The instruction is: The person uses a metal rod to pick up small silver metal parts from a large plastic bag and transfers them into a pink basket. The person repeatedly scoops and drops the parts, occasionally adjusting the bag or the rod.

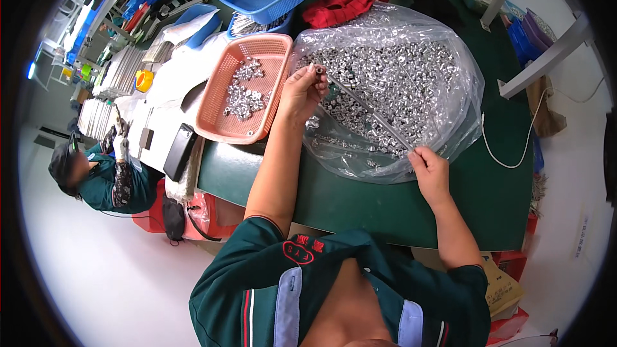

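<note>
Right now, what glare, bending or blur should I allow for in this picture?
Head view: glints pepper the metal parts and the clear bag; head view: the right edge of the table bows outward, and the corners go black; head view: left hand and right hand look fairly sharp.

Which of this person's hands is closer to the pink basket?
Left. The left hand is beside the pink basket, near its right rim; the right hand is farther away, by the clear plastic bag.
</note>
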